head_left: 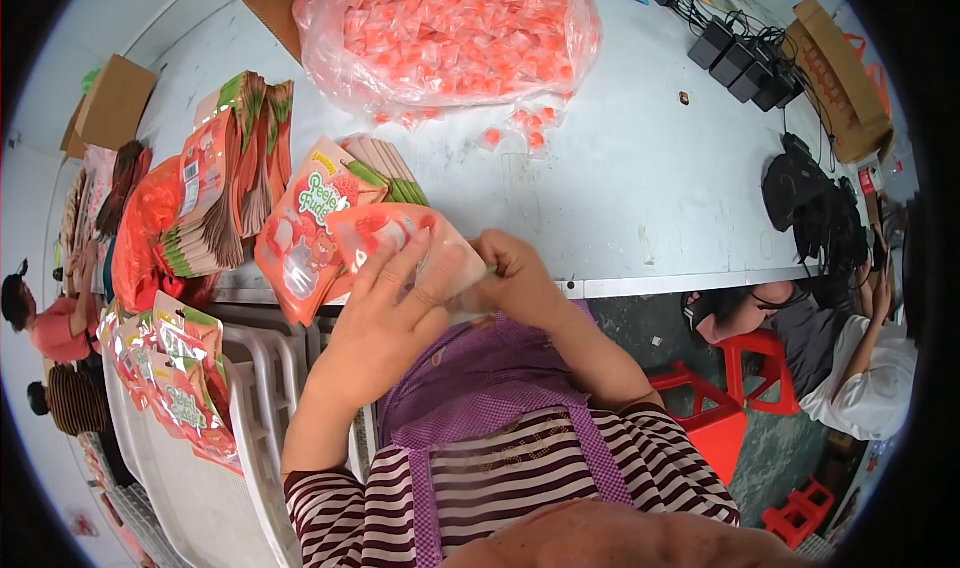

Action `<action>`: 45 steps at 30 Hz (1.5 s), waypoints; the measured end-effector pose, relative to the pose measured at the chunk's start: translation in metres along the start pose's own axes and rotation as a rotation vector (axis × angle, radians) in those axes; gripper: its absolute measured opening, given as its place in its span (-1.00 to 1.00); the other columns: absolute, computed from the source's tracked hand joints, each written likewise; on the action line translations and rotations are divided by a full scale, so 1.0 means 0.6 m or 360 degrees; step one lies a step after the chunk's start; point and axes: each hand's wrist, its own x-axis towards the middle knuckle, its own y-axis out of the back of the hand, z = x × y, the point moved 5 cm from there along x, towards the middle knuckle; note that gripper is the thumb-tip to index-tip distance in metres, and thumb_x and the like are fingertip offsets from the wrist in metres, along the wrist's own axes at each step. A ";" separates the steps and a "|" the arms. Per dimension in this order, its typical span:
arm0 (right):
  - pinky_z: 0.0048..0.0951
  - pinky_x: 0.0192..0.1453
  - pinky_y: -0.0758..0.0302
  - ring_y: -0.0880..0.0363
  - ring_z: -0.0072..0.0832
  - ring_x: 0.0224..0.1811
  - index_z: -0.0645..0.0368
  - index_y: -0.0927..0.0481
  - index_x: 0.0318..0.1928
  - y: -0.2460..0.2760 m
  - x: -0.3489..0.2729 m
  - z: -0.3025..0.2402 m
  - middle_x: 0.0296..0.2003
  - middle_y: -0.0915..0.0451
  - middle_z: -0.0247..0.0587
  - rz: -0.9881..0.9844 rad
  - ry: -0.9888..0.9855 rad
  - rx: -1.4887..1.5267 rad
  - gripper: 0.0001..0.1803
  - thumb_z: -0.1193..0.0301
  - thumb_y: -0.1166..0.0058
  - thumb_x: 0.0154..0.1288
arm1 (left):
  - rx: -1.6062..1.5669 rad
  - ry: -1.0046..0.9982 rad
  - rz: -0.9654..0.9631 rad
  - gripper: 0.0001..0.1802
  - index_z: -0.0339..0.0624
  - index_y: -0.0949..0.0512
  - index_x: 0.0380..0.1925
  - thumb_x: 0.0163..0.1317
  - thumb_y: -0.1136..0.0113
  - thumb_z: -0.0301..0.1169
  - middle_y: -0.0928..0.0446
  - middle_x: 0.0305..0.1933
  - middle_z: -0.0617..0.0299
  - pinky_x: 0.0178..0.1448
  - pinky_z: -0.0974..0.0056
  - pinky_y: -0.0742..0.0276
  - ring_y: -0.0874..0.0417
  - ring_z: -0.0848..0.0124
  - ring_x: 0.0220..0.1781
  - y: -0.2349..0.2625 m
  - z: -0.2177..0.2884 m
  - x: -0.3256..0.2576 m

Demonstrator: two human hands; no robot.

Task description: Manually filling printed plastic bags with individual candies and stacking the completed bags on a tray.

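Orange pouch (400, 238) pinched by left hand (385, 328) and right hand (515, 283) past table edge (700, 283); loose grip likely spills sweets onto lap.

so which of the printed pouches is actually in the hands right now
The pouch at the table's near edge, gripped by the left hand and right hand. The flat pouch beside it lies untouched, and the stacked pouches stand further left.

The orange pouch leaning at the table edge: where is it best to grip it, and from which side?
Probably grip the orange pouch at its free lower corner, coming from the person's left. It tilts over the table edge, and the left hand covers its right side.
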 end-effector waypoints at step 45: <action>-0.31 0.10 -0.37 -0.27 -0.25 0.17 0.11 -0.62 -0.22 0.259 0.110 -0.087 -0.05 -0.52 -0.19 0.0378 0.0760 -0.2035 -0.80 0.33 -0.12 0.17 | -0.0933 0.0904 0.1047 -0.86 -0.28 -0.25 -0.36 0.27 -0.02 -0.59 -0.53 -0.03 -0.04 0.11 0.22 -0.40 -0.53 0.17 0.02 -0.227 -0.196 -0.039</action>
